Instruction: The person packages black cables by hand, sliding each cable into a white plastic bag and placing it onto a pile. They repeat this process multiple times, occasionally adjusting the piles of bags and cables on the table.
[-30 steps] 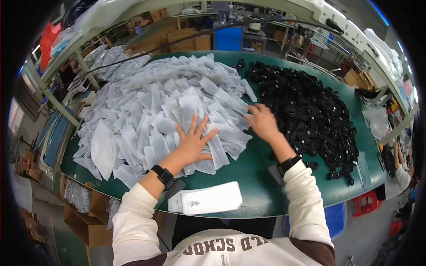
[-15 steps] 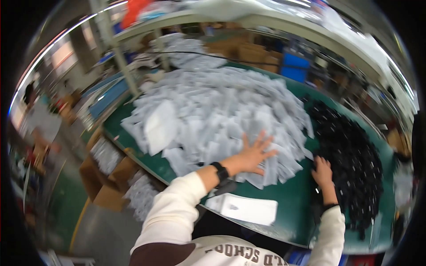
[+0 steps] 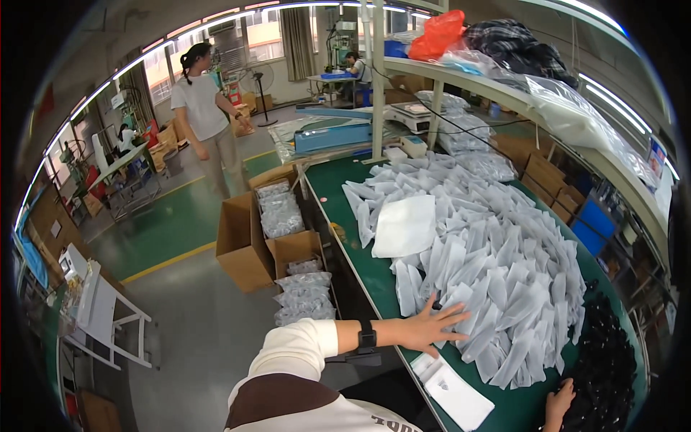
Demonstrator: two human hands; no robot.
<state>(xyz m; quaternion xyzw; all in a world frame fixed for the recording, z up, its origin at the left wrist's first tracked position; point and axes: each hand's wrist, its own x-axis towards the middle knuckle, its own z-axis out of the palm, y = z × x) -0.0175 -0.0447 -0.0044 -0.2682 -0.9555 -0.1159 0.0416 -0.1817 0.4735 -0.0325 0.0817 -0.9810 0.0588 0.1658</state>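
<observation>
Spread wide, my left hand (image 3: 432,327) is over the near edge of a big heap of pale, translucent packets (image 3: 497,266) on a green table. Its fingers are apart and nothing is in them; a dark band is round the wrist. My right hand (image 3: 558,405), low at the right, rests by the left edge of a heap of small black pieces (image 3: 601,367). Its fingers bend loosely with the thumb apart, and no held thing shows. Below my left hand lies a white sheet or flat bag (image 3: 459,398). A white square sheet (image 3: 404,227) lies on the packets.
Cardboard boxes (image 3: 241,241) with clear bagged goods (image 3: 302,295) stand left of the table (image 3: 335,227). Over the far side runs a shelf (image 3: 504,83) with bags and cloth. A person (image 3: 205,108) stands in the aisle; another sits farther back. A white stand (image 3: 111,313) is at the left.
The view has swung left, bringing the aisle and standing person into clear sight. My left hand stays spread by the packets; my right hand stays beside the black heap.
</observation>
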